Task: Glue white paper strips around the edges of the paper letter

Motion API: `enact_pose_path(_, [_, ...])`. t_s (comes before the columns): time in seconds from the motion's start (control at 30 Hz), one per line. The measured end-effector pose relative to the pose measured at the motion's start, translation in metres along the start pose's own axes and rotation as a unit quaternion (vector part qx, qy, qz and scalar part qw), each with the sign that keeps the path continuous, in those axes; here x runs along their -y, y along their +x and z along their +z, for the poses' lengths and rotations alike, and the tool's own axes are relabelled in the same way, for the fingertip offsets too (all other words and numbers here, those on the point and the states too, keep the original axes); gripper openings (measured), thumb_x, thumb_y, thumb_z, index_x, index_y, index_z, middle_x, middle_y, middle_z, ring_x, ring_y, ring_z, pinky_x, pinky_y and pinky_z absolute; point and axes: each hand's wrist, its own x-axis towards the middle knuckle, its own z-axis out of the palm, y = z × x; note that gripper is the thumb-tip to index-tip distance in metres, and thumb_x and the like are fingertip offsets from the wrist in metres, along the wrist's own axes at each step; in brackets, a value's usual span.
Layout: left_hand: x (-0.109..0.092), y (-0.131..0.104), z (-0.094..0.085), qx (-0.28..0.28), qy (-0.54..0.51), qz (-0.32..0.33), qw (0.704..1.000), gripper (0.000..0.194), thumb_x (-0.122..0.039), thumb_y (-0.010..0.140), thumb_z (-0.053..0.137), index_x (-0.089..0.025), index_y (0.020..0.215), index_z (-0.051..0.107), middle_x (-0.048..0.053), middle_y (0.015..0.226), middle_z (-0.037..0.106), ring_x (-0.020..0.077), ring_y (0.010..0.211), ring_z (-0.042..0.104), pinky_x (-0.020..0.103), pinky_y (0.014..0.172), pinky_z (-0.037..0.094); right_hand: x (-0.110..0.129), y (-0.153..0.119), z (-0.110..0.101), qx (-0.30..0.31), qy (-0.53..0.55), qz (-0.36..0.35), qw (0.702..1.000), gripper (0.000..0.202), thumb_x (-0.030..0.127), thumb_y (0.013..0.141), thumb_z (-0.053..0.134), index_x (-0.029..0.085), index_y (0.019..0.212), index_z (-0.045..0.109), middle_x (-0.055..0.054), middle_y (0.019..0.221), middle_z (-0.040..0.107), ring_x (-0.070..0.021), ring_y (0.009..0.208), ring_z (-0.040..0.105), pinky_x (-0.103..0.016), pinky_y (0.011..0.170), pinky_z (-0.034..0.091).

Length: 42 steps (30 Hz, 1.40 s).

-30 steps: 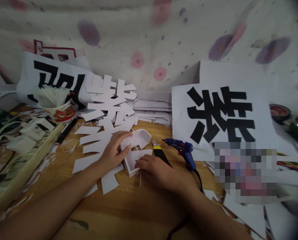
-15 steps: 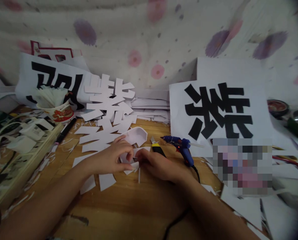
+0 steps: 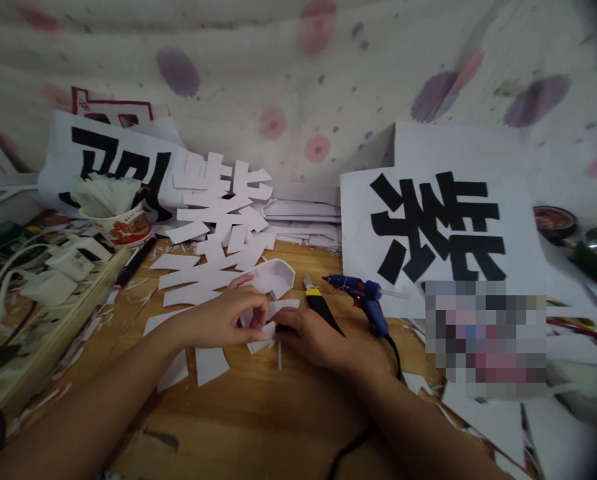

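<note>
Both hands meet over a white cut board piece [image 3: 255, 347] low on the wooden table. My left hand [image 3: 223, 317] is curled, thumb and forefinger closed on the piece's edge. From the other side, my right hand [image 3: 313, 333] bends its fingers against the same piece; its fingertips are partly hidden. A thin white strip [image 3: 279, 355] sticks out below the right fingers. Just beyond the hands sits a white piece with a raised rim [image 3: 273, 277]. To the right lie a yellow-and-black utility knife [image 3: 323, 310], blade out, and a blue hot glue gun [image 3: 363, 297] with a glue stick in its back.
White cut-out strokes [image 3: 193, 277] spread to the left. A power strip [image 3: 73, 320] with plugs and a paper cup [image 3: 125, 227] stand further left. A sheet with a black printed character [image 3: 353, 233] leans at the right. The glue gun's cable [image 3: 394, 357] runs under my right arm.
My right hand has shifted slightly down, uncovering more of the knife handle. My left hand keeps its hold on the white piece. The view has tilted a little.
</note>
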Motion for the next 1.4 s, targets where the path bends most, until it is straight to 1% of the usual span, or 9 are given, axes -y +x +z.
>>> enact_pose_path(0.23, [0.001, -0.002, 0.003, -0.033, 0.001, 0.032, 0.999, 0.009, -0.029, 0.080, 0.054, -0.022, 0.081, 0.049, -0.005, 0.080, 0.057, 0.0121, 0.083, 0.055, 0.042, 0.110, 0.011, 0.004, 0.000, -0.001, 0.002, -0.031, 0.007, 0.999, 0.016, 0.009, 0.079, 0.051, 0.018, 0.088, 0.060, -0.002, 0.084, 0.062, -0.0124, 0.073, 0.055, -0.022, 0.068, 0.040])
enact_pose_path(0.33, [0.016, 0.000, 0.008, -0.186, -0.006, 0.010, 0.983, 0.015, -0.030, 0.079, 0.054, -0.023, 0.092, 0.051, 0.002, 0.102, 0.058, 0.0183, 0.104, 0.050, 0.040, 0.106, 0.023, 0.006, 0.000, 0.000, 0.000, -0.032, 0.011, 0.999, 0.016, 0.010, 0.078, 0.051, 0.018, 0.089, 0.060, -0.002, 0.084, 0.061, -0.0124, 0.073, 0.054, -0.022, 0.068, 0.040])
enact_pose_path(0.4, [0.031, 0.003, 0.011, -0.323, -0.015, -0.071, 0.944, 0.024, -0.029, 0.079, 0.053, -0.022, 0.101, 0.049, 0.006, 0.114, 0.053, 0.0211, 0.114, 0.045, 0.039, 0.102, 0.030, 0.006, 0.000, 0.000, 0.002, -0.032, 0.013, 0.999, 0.015, 0.009, 0.077, 0.052, 0.017, 0.088, 0.059, -0.002, 0.085, 0.060, -0.0121, 0.073, 0.054, -0.022, 0.068, 0.040])
enact_pose_path(0.47, [0.047, 0.007, 0.016, -0.391, -0.055, -0.160, 0.905, 0.034, -0.032, 0.074, 0.057, -0.022, 0.105, 0.047, 0.007, 0.115, 0.052, 0.0226, 0.113, 0.045, 0.041, 0.101, 0.031, 0.007, 0.000, 0.001, 0.005, -0.032, 0.011, 0.999, 0.016, 0.008, 0.075, 0.051, 0.017, 0.086, 0.059, -0.002, 0.084, 0.059, -0.0117, 0.073, 0.053, -0.021, 0.068, 0.040])
enact_pose_path(0.63, [0.057, 0.018, 0.026, -0.314, -0.233, -0.211, 0.896, 0.026, -0.029, 0.075, 0.048, -0.020, 0.098, 0.056, 0.004, 0.101, 0.061, 0.0223, 0.097, 0.057, 0.037, 0.088, 0.044, 0.012, 0.000, 0.000, 0.010, -0.046, 0.007, 0.999, 0.021, 0.003, 0.071, 0.049, 0.018, 0.083, 0.057, 0.000, 0.082, 0.057, -0.0112, 0.073, 0.051, -0.020, 0.067, 0.038])
enact_pose_path(1.03, [0.028, 0.066, 0.004, -0.269, -0.237, -0.108, 0.927, 0.022, -0.016, 0.069, 0.050, -0.018, 0.087, 0.063, 0.003, 0.092, 0.068, 0.0173, 0.089, 0.061, 0.029, 0.082, 0.046, 0.021, 0.001, 0.006, -0.034, -0.104, 0.046, 0.993, 0.019, 0.006, 0.071, 0.048, 0.019, 0.082, 0.057, -0.002, 0.082, 0.059, -0.0146, 0.077, 0.053, -0.023, 0.068, 0.038])
enact_pose_path(1.17, [0.051, 0.078, -0.026, -0.250, -0.215, -0.145, 0.933, 0.018, -0.031, 0.067, 0.060, -0.019, 0.079, 0.067, 0.002, 0.078, 0.069, 0.0189, 0.075, 0.064, 0.030, 0.068, 0.050, 0.020, 0.001, 0.005, -0.020, -0.124, 0.052, 0.991, 0.020, 0.007, 0.070, 0.047, 0.021, 0.081, 0.056, -0.001, 0.080, 0.060, -0.0144, 0.075, 0.054, -0.023, 0.066, 0.037])
enact_pose_path(1.23, [0.073, 0.078, -0.055, -0.309, -0.177, -0.189, 0.915, 0.021, -0.036, 0.070, 0.057, -0.020, 0.080, 0.066, 0.003, 0.082, 0.069, 0.0207, 0.080, 0.064, 0.032, 0.072, 0.050, 0.019, 0.002, 0.004, -0.011, -0.131, 0.057, 0.990, 0.022, 0.006, 0.068, 0.047, 0.021, 0.080, 0.057, 0.000, 0.081, 0.060, -0.0145, 0.076, 0.054, -0.024, 0.066, 0.037])
enact_pose_path(1.4, [0.140, 0.057, -0.121, -0.492, -0.056, -0.352, 0.794, 0.030, -0.031, 0.066, 0.062, -0.014, 0.089, 0.056, 0.013, 0.109, 0.059, 0.0366, 0.120, 0.039, 0.046, 0.096, 0.033, 0.020, 0.003, 0.004, -0.018, -0.116, 0.075, 0.990, 0.019, 0.008, 0.069, 0.047, 0.022, 0.078, 0.057, 0.000, 0.080, 0.061, -0.0135, 0.075, 0.055, -0.022, 0.065, 0.037])
